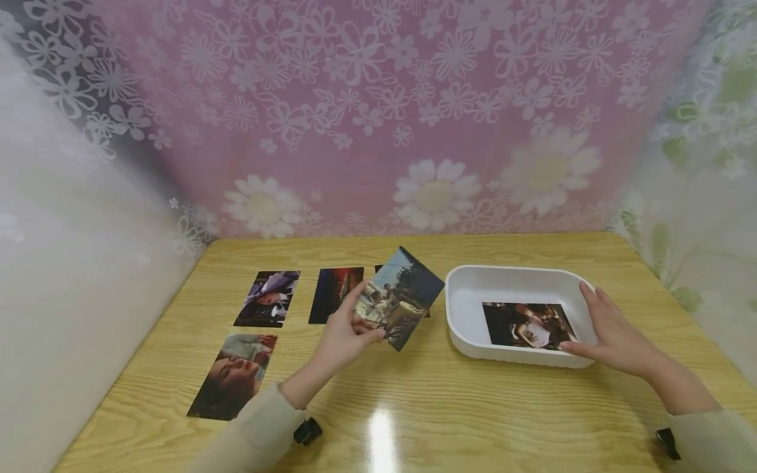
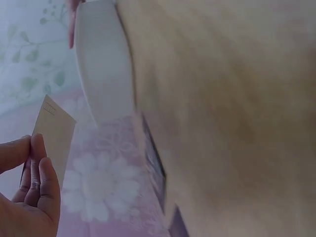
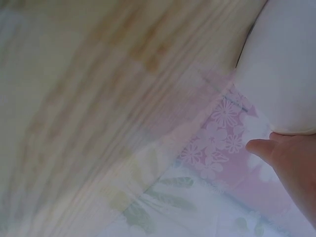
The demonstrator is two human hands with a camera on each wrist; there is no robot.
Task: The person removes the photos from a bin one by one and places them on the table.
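My left hand (image 1: 340, 338) pinches a postcard (image 1: 399, 299) between thumb and fingers, above the table and left of the tub. Its picture side faces up in the head view; a pale back with small printed marks shows in the left wrist view. My right hand (image 1: 621, 341) holds the right end of a white plastic tub (image 1: 526, 357), with the thumb at the front rim and the fingers at the right rim. Inside the tub lies another picture card (image 1: 528, 325). The right wrist view shows part of the right hand (image 3: 294, 163) against the tub's white wall.
Three picture cards lie at left on the wooden table (image 1: 449, 420): one with a striped hat (image 1: 269, 299), a dark red-and-blue one (image 1: 331, 295) and a face close-up (image 1: 233, 374). Another card (image 1: 379, 268) is mostly hidden behind the held postcard. Flowered cloth (image 1: 367, 131) stands behind.
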